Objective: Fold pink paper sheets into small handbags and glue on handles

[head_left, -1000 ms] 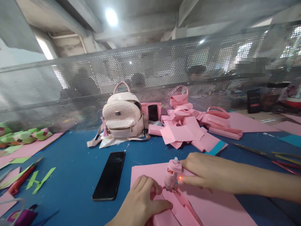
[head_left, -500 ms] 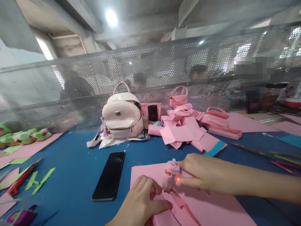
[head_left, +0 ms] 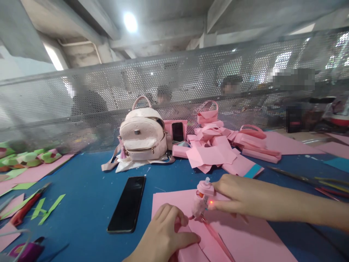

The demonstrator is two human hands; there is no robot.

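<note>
My right hand [head_left: 227, 194] is closed around a small pink glue gun [head_left: 202, 198], with a clear glue stick poking from its top end and a red light glowing near my fingers. The gun's tip points down at a folded pink paper piece [head_left: 192, 251]. My left hand [head_left: 167, 229] pinches that piece, thumb on top and fingers curled at its far edge. Beneath both hands lies a large pink sheet [head_left: 253, 236] on the blue table [head_left: 84, 203].
A black phone [head_left: 127, 203] lies left of the sheet. Behind stand a cream backpack [head_left: 143, 136] and heaped pink paper pieces [head_left: 211, 153]. Scissors [head_left: 297, 174] lie at right; a red-handled tool [head_left: 25, 209], green strips [head_left: 50, 209] and a purple object [head_left: 25, 251] at left. Perforated metal panel [head_left: 95, 120] behind.
My right hand has moved the glue gun slightly right and up along the folded paper. My left hand keeps its hold in the same spot.
</note>
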